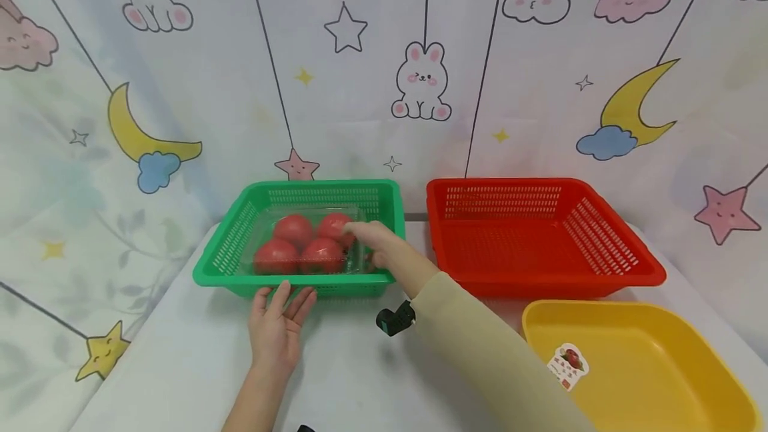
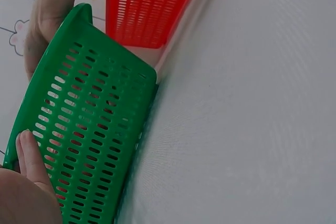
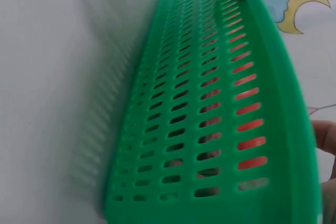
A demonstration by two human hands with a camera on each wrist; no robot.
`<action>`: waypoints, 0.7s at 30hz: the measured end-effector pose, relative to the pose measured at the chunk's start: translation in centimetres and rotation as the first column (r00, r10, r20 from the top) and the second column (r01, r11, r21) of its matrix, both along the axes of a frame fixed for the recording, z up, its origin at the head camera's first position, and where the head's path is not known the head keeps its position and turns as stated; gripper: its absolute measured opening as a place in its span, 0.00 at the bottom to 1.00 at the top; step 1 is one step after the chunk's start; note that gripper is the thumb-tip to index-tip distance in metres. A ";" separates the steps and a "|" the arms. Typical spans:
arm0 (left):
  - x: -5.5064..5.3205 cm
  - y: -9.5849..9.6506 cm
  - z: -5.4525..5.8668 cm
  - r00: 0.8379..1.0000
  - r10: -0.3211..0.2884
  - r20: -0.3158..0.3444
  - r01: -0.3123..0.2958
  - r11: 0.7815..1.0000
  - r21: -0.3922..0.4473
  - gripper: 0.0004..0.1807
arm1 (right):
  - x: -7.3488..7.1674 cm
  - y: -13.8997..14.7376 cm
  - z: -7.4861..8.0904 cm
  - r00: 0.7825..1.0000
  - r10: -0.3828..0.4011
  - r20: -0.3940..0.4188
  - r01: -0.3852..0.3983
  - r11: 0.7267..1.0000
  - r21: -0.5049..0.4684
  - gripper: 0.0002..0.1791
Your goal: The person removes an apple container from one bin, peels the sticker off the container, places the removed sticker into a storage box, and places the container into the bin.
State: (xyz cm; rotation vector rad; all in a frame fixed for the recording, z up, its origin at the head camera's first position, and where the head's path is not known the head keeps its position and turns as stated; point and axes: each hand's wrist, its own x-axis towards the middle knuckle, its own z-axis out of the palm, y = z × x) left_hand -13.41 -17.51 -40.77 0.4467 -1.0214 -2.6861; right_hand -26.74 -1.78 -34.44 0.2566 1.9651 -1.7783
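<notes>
A green basket (image 1: 300, 280) holds a clear plastic box (image 1: 249, 252) with several round red fruits (image 1: 276, 257) inside. My right hand (image 1: 384, 245) reaches over the basket's right end. Its fingers lie at the upper right edge of the box, partly over it; whether they grip the box I cannot tell. In the right wrist view, bent fingers (image 3: 326, 136) show past the green rim. My left hand (image 1: 277, 332) is palm up in front of the basket, fingertips at the front rim. From the left wrist, its fingers (image 2: 34, 158) show against the perforated side, just under the rim.
To the right of the green basket stands a red basket (image 1: 546, 279). A yellow tray (image 1: 636, 352) with a fruit sticker (image 1: 568, 365) inside is nearer on the right. Behind the white table (image 1: 354, 379) hangs a patterned cloth (image 1: 360, 99). A black device (image 1: 396, 319) sits at my right wrist.
</notes>
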 end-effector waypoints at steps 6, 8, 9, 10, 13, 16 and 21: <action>-0.1 0.4 -0.2 1.000 0.001 -0.003 -0.001 1.000 0.008 0.12 | 0.0 0.7 0.2 1.000 0.022 0.015 -0.020 0.997 -0.081 0.30; -0.1 0.3 -0.2 1.000 0.001 -0.007 -0.001 1.000 0.005 0.11 | -0.1 0.7 0.1 1.000 0.020 0.015 -0.018 0.995 -0.094 0.30; -0.1 0.3 -0.3 1.000 0.000 -0.010 0.000 1.000 0.005 0.11 | -0.2 0.7 0.0 1.000 0.017 0.013 -0.015 0.995 -0.100 0.30; -0.1 0.3 -0.3 1.000 0.001 -0.010 -0.001 1.000 0.001 0.11 | -0.3 0.7 -0.2 1.000 0.018 0.011 -0.017 0.994 -0.107 0.30; -0.1 0.3 -0.5 1.000 0.004 -0.007 -0.004 1.000 0.001 0.10 | -0.3 0.6 -0.5 1.000 0.021 0.008 -0.020 0.992 -0.127 0.31; 0.0 0.2 -0.5 1.000 0.006 -0.001 -0.006 1.000 0.008 0.11 | -0.3 0.5 -0.7 1.000 0.018 0.003 -0.018 0.988 -0.152 0.31; 0.1 0.2 -0.4 1.000 0.006 -0.007 -0.006 1.000 0.017 0.11 | 0.2 0.6 0.2 0.999 -0.032 -0.020 0.028 0.981 -0.192 0.37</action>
